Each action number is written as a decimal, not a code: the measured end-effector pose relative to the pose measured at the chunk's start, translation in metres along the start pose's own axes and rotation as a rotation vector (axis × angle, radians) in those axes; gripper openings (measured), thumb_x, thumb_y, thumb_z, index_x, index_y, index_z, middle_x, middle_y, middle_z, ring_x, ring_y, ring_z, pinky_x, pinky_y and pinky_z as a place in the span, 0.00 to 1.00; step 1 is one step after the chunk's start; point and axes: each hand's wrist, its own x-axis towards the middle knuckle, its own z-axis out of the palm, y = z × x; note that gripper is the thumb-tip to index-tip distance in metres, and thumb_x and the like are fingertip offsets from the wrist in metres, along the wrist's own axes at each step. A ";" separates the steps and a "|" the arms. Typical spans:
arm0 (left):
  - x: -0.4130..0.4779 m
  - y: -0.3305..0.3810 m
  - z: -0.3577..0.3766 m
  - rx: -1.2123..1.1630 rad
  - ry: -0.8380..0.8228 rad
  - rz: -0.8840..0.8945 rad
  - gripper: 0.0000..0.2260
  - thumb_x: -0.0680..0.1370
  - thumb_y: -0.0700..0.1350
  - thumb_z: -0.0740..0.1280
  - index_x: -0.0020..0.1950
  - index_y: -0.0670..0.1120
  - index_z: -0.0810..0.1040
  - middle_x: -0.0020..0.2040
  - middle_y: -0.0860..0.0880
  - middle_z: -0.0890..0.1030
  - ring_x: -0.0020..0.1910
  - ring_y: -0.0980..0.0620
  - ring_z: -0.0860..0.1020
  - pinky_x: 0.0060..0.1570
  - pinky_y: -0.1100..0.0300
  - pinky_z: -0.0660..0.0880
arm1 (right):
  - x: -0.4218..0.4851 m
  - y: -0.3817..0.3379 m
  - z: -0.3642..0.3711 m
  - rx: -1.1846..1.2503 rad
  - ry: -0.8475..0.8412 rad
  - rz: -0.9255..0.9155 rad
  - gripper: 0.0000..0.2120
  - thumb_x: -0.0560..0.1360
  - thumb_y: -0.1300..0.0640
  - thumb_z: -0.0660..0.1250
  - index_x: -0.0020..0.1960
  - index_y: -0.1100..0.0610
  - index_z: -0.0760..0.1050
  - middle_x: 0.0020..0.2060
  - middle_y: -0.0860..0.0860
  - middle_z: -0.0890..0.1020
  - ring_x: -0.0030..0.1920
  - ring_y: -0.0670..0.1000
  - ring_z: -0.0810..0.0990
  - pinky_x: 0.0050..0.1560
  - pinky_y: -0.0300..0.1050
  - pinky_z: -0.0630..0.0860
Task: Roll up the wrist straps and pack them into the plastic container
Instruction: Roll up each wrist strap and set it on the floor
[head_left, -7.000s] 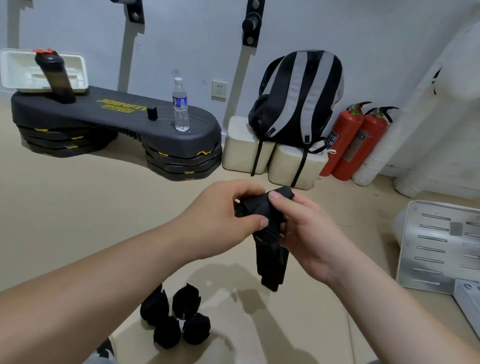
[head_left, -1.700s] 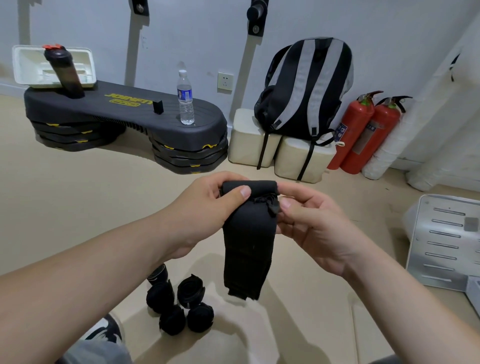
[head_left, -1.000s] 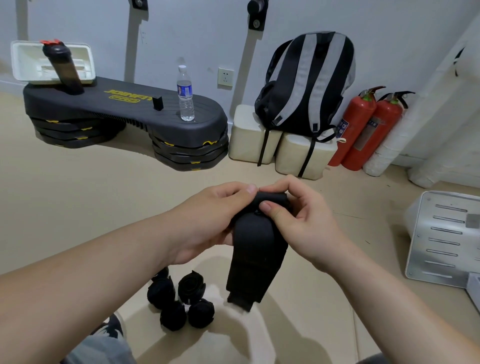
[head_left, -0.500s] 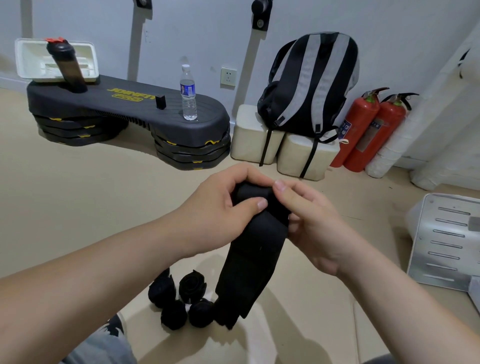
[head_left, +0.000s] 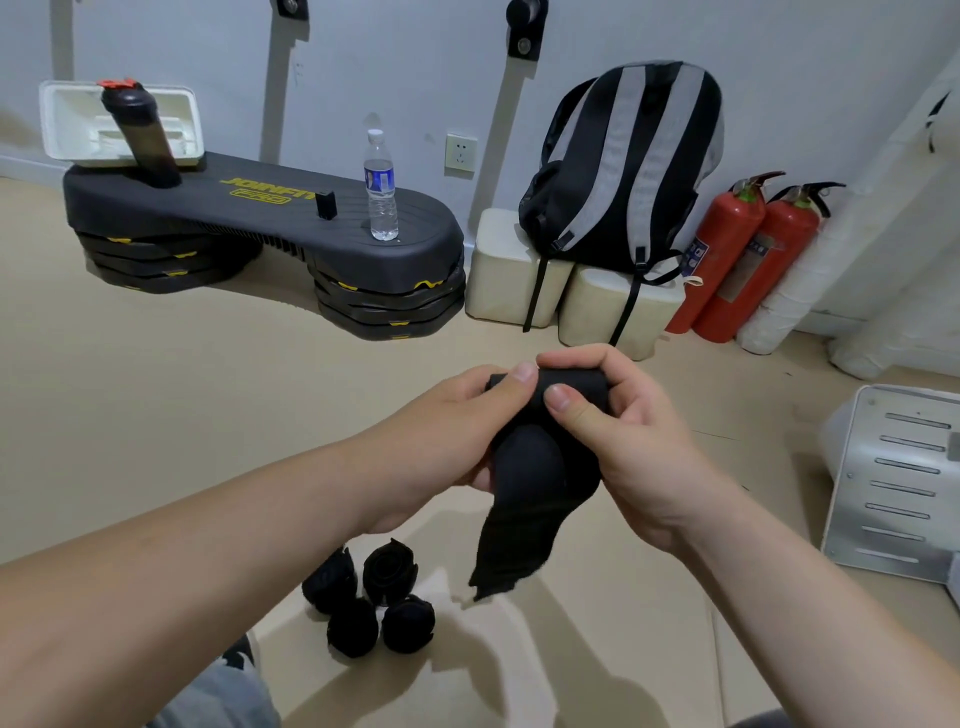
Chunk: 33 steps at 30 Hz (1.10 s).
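Your left hand (head_left: 457, 431) and right hand (head_left: 636, 441) both pinch the rolled top of a black wrist strap (head_left: 524, 499) held above the floor (head_left: 156, 415), its loose tail hanging down. Four rolled straps (head_left: 389, 571) lie bunched on the floor just below, beside your left forearm.

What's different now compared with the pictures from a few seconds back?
The left hand and right hand have kept winding the wrist strap: the roll in their grip is thicker, and the loose tail hangs shorter and twisted leftward. Neither hand let go. The rolled straps on the floor, water bottle and backpack stayed put.
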 end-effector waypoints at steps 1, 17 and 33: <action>0.001 -0.001 0.001 -0.023 -0.007 -0.020 0.19 0.85 0.62 0.59 0.63 0.51 0.80 0.45 0.53 0.87 0.42 0.56 0.84 0.48 0.54 0.82 | 0.000 0.000 -0.001 -0.027 0.000 -0.009 0.09 0.81 0.68 0.69 0.56 0.55 0.81 0.46 0.52 0.86 0.47 0.52 0.86 0.44 0.48 0.85; 0.001 -0.008 -0.001 0.837 0.196 0.574 0.13 0.86 0.56 0.56 0.66 0.50 0.70 0.50 0.56 0.77 0.48 0.52 0.76 0.46 0.55 0.68 | -0.006 -0.005 0.006 0.079 -0.141 0.286 0.31 0.80 0.32 0.58 0.73 0.52 0.74 0.64 0.54 0.85 0.65 0.53 0.84 0.71 0.58 0.76; 0.009 0.000 -0.004 -0.032 0.049 -0.054 0.24 0.83 0.68 0.58 0.66 0.53 0.81 0.57 0.51 0.88 0.59 0.51 0.86 0.67 0.46 0.78 | -0.003 0.002 0.008 -0.224 -0.100 -0.141 0.15 0.83 0.67 0.66 0.52 0.45 0.78 0.48 0.49 0.84 0.49 0.47 0.81 0.51 0.45 0.81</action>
